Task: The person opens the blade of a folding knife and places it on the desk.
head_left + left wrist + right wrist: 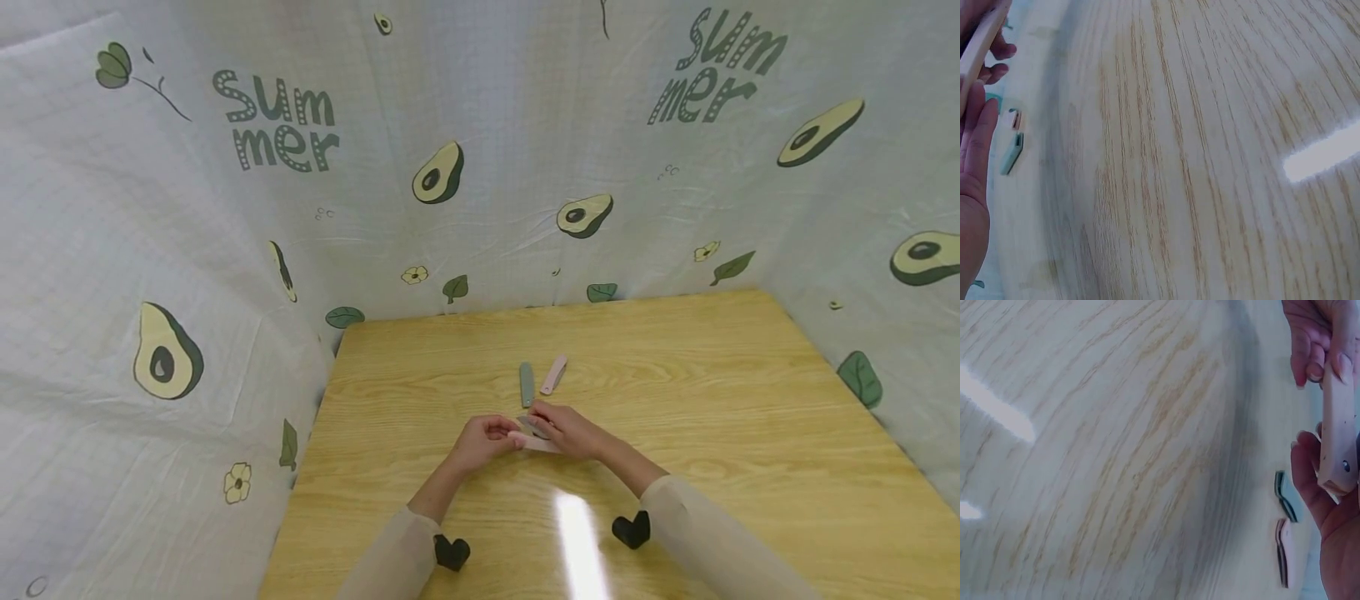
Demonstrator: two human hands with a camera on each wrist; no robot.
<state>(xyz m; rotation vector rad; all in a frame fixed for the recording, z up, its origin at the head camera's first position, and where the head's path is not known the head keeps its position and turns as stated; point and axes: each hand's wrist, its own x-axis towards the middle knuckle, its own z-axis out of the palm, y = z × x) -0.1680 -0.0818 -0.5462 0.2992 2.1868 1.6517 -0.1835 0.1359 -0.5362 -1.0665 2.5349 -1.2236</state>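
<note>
Clearly legible on the white cloth (510, 100) behind the table is one word, "summer", printed twice in chunky green-grey letters and each time broken over two lines as "sum" and "mer"; some of the strokes are filled with pale dots. Halved avocados, leaves and small yellow flowers are scattered around the lettering. On the wood-grained table (420, 358), two hands meet around a pink folding knife (538, 443), raised above the surface. The left hand (482, 442) pinches one end of the handle, its thumb lying flat along the pink side in the right wrist view. The right hand (568, 429) has its fingers bent round the other end, next to a round metal pivot (1345, 465). Between the hands, in the head view, shows a grey pointed piece (529, 423) that looks like the blade; how far it is swung out cannot be told. A few tiny dark marks on the handle are too small to make out. Just beyond the right hand lie two more folded knives: a green one (527, 383), and to its right a second pink one (554, 375), slanting away, near the green one but apart from it. Beige sleeves (397, 554) cover the forearms, and a black heart-shaped piece (452, 552) sits by each cuff. A bright streak of reflected light (581, 542) falls on the tabletop between the arms.
</note>
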